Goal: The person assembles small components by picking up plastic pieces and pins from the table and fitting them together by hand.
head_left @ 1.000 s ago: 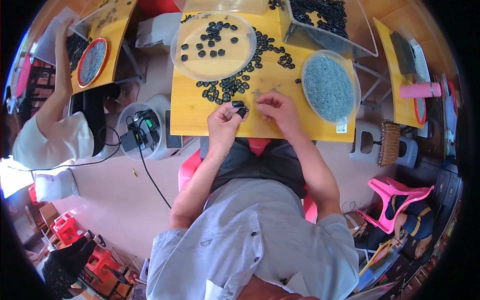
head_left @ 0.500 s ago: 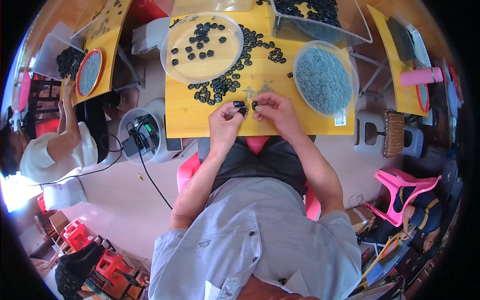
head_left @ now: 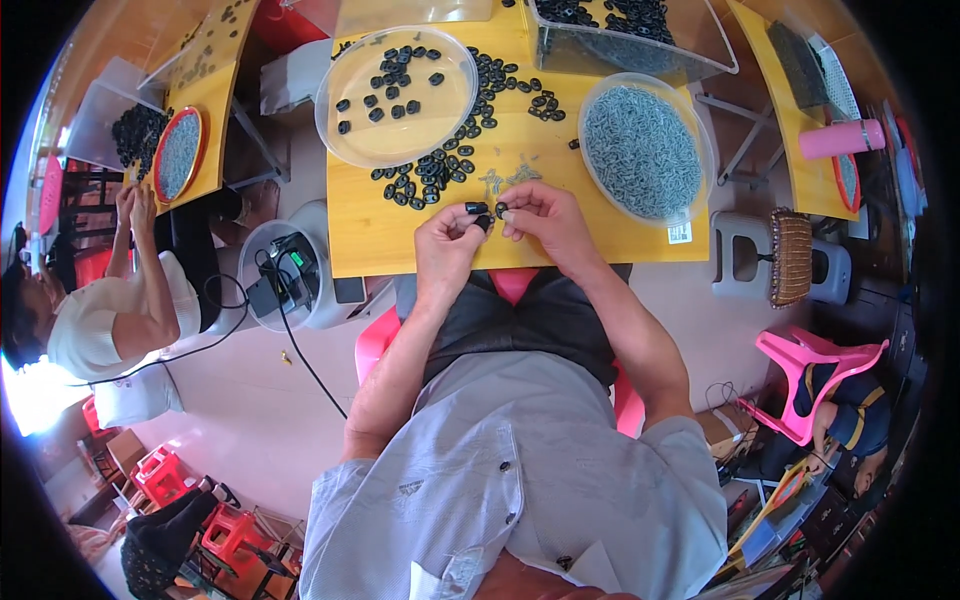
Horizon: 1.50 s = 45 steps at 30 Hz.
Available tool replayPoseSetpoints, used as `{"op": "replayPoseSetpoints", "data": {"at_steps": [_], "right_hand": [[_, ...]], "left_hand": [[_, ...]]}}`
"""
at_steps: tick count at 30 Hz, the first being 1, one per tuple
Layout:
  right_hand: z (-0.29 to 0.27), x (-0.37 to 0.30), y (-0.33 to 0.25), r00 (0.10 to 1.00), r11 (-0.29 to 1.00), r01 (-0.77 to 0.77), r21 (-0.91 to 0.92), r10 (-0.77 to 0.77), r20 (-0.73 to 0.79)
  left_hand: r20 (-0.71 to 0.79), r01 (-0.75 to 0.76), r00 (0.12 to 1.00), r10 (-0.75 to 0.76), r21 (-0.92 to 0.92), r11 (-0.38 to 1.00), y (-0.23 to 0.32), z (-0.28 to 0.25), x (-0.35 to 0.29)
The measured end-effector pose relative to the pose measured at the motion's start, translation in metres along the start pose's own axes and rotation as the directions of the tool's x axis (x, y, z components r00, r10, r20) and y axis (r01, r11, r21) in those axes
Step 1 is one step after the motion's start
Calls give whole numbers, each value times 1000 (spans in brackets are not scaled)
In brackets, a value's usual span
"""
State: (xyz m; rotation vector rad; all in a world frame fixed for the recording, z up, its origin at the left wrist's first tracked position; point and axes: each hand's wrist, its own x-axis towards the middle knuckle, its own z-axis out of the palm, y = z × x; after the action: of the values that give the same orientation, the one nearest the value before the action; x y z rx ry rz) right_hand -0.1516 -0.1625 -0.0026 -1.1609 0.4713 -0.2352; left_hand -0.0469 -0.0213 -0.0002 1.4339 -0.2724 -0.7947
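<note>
Close to the table's near edge, my left hand and my right hand meet almost fingertip to fingertip. Between the right thumb and fingers is a small black oval part. Black covers appear to sit on the left thumb and index finger, which are pinched together; what lies between them is too small to make out. Just beyond the hands lie loose silvery screws on the yellow table. Many similar black oval parts are spread to the left and farther back.
A round clear tray with some black parts stands back left. At right is a round tub full of screws, with a clear bin of black parts behind it. A co-worker sits at another table on the left.
My fingertips stay close together, and the right hand has shifted slightly left with the black oval part. At the left, the co-worker's hands have moved down, away from the red-rimmed tray.
</note>
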Motion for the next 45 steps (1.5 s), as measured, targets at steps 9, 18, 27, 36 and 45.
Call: {"op": "replayPoseSetpoints", "data": {"at_steps": [9,18,27,36,45], "right_hand": [[1,1,3,1000,1000,5,-3,-5,24],[3,0,0,1000,1000,-14,-12,14,-7],[3,0,4,1000,999,-9,-48,8,-21],[3,1,2,1000,998,-14,-53,14,-11],[1,1,5,1000,998,-25,-63,25,2]], "left_hand": [[57,29,998,-29,9,1000,-2,-4,2],[89,2,996,-6,43,999,-6,-7,3],[47,12,999,-14,48,999,-4,-5,2],[39,3,999,-6,57,998,-4,-4,2],[17,46,999,-46,-12,999,-4,-1,1]]}}
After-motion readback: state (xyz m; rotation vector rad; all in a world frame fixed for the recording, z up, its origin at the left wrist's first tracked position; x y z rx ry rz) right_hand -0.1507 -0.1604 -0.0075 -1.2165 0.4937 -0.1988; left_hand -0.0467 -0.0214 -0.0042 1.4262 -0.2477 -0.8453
